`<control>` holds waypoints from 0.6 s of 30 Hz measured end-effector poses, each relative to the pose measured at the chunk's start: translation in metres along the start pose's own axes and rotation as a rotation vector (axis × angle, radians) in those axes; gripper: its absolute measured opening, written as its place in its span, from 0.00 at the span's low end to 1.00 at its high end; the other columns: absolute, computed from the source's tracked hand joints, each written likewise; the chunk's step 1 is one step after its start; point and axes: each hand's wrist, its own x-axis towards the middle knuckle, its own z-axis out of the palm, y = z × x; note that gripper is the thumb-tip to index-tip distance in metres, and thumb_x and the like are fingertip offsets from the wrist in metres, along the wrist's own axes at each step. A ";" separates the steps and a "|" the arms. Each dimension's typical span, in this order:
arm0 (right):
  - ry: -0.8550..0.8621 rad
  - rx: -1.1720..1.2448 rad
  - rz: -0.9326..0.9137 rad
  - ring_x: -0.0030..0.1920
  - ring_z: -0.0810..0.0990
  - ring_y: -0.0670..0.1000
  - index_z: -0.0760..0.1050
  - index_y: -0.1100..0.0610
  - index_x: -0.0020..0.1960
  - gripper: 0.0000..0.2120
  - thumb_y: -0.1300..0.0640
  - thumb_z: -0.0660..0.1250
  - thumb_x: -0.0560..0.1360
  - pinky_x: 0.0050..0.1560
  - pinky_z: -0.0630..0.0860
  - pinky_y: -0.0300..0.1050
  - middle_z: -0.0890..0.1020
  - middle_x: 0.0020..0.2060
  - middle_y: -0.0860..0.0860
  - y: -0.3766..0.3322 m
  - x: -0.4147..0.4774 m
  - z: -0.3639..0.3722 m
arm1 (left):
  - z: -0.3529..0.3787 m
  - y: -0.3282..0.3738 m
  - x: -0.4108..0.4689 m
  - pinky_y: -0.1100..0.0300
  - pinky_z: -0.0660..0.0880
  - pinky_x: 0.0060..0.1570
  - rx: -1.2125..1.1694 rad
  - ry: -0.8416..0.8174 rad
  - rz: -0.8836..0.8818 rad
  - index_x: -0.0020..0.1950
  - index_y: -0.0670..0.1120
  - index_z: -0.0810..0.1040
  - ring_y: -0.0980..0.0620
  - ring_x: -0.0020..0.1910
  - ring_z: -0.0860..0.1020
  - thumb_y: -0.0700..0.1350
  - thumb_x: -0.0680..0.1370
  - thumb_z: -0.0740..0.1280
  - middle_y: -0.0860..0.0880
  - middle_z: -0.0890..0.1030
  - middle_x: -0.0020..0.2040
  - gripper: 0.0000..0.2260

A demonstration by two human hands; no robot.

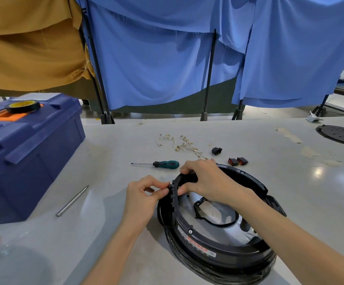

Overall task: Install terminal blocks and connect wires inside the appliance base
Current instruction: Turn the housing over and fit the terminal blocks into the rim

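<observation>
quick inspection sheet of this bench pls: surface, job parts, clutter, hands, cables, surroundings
surface: pale table, scuffed, with worn patches toward the far right
job's things: black appliance base near the front edge; two red switches and a small black part behind it
clutter: screwdriver, metal rod, blue toolbox with a tape roll on its lid, round black plate far right
grippers: left hand pinches the base's notched rim; right hand grips the rim from above
cables: loose wires with metal terminals, behind the base and apart from it
surroundings: blue cloth and brown cloth hung on black stands
</observation>
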 end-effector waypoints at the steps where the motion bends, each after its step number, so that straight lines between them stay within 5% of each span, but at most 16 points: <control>1: -0.001 0.001 0.002 0.57 0.76 0.52 0.76 0.55 0.60 0.28 0.39 0.74 0.67 0.65 0.65 0.56 0.81 0.54 0.50 0.000 0.000 0.000 | 0.001 0.000 0.000 0.56 0.74 0.44 0.007 0.009 -0.006 0.37 0.41 0.84 0.57 0.34 0.76 0.29 0.68 0.74 0.54 0.82 0.33 0.07; 8: -0.004 0.032 0.009 0.56 0.76 0.53 0.78 0.57 0.60 0.28 0.42 0.76 0.67 0.65 0.68 0.56 0.82 0.53 0.52 -0.003 0.001 -0.001 | 0.008 0.000 0.001 0.73 0.68 0.37 0.032 0.029 -0.011 0.37 0.36 0.83 0.66 0.32 0.75 0.28 0.68 0.72 0.54 0.82 0.33 0.05; 14: -0.013 0.029 0.001 0.59 0.77 0.54 0.78 0.58 0.61 0.28 0.44 0.76 0.67 0.66 0.67 0.55 0.82 0.55 0.53 -0.003 0.003 -0.001 | 0.012 -0.001 0.000 0.75 0.68 0.35 0.050 0.054 -0.039 0.37 0.33 0.81 0.67 0.30 0.74 0.26 0.68 0.71 0.58 0.80 0.29 0.04; 18: -0.022 0.029 0.006 0.59 0.77 0.57 0.79 0.60 0.58 0.26 0.45 0.77 0.67 0.67 0.66 0.57 0.83 0.55 0.57 -0.002 0.005 0.001 | 0.013 0.002 -0.002 0.77 0.67 0.39 0.094 0.070 -0.011 0.36 0.34 0.81 0.69 0.34 0.74 0.26 0.67 0.71 0.52 0.80 0.33 0.05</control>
